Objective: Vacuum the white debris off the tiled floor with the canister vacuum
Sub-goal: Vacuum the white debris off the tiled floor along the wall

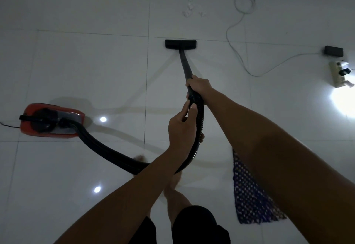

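A red canister vacuum point(51, 120) sits on the tiled floor at the left. Its black ribbed hose point(107, 150) curves right and up to my hands. My right hand point(199, 86) grips the black wand point(185, 65) near its upper end. My left hand point(182, 126) grips the ribbed hose just below. The black floor nozzle point(180, 44) lies flat on the tiles straight ahead. Small white debris pieces point(189, 5) lie scattered beyond the nozzle, apart from it.
A pale cable point(238, 38) loops across the floor at the upper right to a black box point(333, 50) and a white power strip point(339, 74). A blue patterned mat point(249, 195) lies at my right. My bare feet stand below the hose.
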